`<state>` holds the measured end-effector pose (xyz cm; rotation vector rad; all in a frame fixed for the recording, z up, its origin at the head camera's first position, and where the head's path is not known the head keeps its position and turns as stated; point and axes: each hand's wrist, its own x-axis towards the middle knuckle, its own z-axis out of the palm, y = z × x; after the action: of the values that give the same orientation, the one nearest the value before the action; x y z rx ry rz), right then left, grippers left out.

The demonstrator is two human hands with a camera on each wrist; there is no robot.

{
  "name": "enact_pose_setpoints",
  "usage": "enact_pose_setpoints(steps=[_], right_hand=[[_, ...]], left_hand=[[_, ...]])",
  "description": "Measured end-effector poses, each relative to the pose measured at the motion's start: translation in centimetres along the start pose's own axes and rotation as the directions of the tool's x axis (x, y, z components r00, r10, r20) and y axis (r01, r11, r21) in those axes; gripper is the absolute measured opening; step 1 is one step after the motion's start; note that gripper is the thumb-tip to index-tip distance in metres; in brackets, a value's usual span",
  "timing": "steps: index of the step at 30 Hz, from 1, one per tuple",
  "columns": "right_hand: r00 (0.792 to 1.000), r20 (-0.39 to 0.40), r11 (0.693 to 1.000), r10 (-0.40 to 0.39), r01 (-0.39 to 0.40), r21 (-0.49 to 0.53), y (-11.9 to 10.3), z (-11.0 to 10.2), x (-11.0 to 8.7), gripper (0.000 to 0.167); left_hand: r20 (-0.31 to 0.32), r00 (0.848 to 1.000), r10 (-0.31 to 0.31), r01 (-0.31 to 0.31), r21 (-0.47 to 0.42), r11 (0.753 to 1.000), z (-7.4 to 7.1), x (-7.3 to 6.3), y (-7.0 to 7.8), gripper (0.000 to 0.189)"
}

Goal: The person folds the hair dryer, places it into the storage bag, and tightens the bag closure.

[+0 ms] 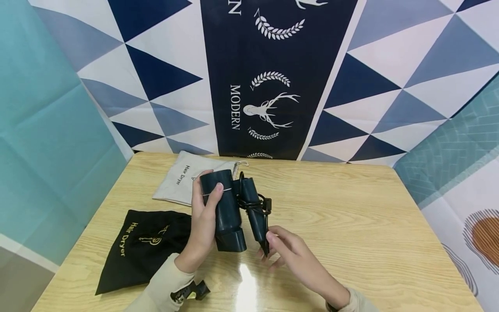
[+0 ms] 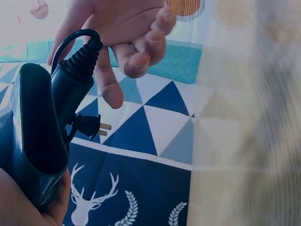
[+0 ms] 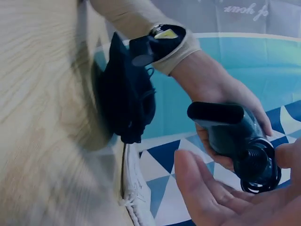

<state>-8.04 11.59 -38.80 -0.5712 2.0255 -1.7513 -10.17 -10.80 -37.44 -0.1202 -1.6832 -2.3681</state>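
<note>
A dark hair dryer (image 1: 228,212) is held up over the table, its handle (image 1: 255,208) folded beside the barrel. My left hand (image 1: 202,223) grips the barrel, thumb across the front where a thin pale band runs. A black cord (image 1: 249,203) is wound around the handle, and its two-pin plug (image 2: 89,125) sticks out at the side. At the handle's lower end, by the ribbed cord sleeve (image 2: 84,56), is my right hand (image 1: 292,255). Its thumb is right at the cord, while the other fingers (image 2: 134,63) are spread and loosely bent.
A black drawstring pouch (image 1: 144,247) marked Hair Dryer lies on the wooden table (image 1: 351,216) at the left. Behind it is a pale grey pouch (image 1: 175,177) with similar lettering. Patterned cloth (image 1: 171,65) hangs along the table's back edge.
</note>
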Motion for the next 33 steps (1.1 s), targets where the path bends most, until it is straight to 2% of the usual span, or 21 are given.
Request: enact_pose_setpoints(steps=[4,8,12,17,21,24,26,28,31,33], right_hand=[[0.992,0.120,0.997,-0.038,0.030,0.069,0.6,0.0,0.2,0.038],[0.984,0.168,0.991,-0.058,0.036,0.132,1.0,-0.1,0.3,0.041],[0.988,0.154,0.988,-0.002,-0.021,0.151,1.3,-0.6,0.4,0.047],[0.995,0.097,0.990,0.003,-0.017,0.142,1.5,-0.8,0.5,0.039],[0.997,0.072,0.988,-0.028,0.017,0.153,1.8,-0.6,-0.1,0.030],[0.998,0.047,0.985,-0.031,0.022,0.170,2.1,-0.7,-0.6,0.028],[1.000,0.012,0.984,-0.025,0.022,0.177,2.2,-0.9,-0.9,0.028],[1.000,-0.016,0.982,-0.021,0.024,0.187,2.4,-1.2,-1.1,0.027],[0.999,-0.032,0.980,-0.024,0.030,0.196,2.6,-1.9,-1.5,0.026],[1.000,-0.027,0.978,-0.010,0.016,0.210,2.7,-2.3,-1.7,0.026]], left_hand=[[-0.014,1.000,0.005,-0.005,0.023,1.000,0.2,0.0,-0.6,0.047],[-0.056,0.998,0.006,-0.005,0.026,1.000,0.7,-0.3,-1.5,0.044],[-0.084,0.996,-0.002,0.006,0.046,0.999,1.2,-0.6,-2.5,0.044],[-0.086,0.996,-0.023,0.031,0.095,0.995,1.2,-0.3,-3.3,0.048],[-0.052,0.996,-0.068,0.075,0.137,0.988,1.2,-0.2,-3.4,0.052],[0.016,0.993,-0.115,0.109,0.192,0.975,0.9,0.0,-3.4,0.055],[0.082,0.985,-0.153,0.125,0.270,0.955,0.5,0.3,-3.2,0.058],[0.154,0.967,-0.203,0.133,0.373,0.918,-0.1,0.6,-2.9,0.061],[0.236,0.928,-0.288,0.116,0.551,0.826,-1.1,1.0,-2.4,0.066],[0.259,0.904,-0.341,0.096,0.655,0.750,-1.6,1.2,-2.0,0.073]])
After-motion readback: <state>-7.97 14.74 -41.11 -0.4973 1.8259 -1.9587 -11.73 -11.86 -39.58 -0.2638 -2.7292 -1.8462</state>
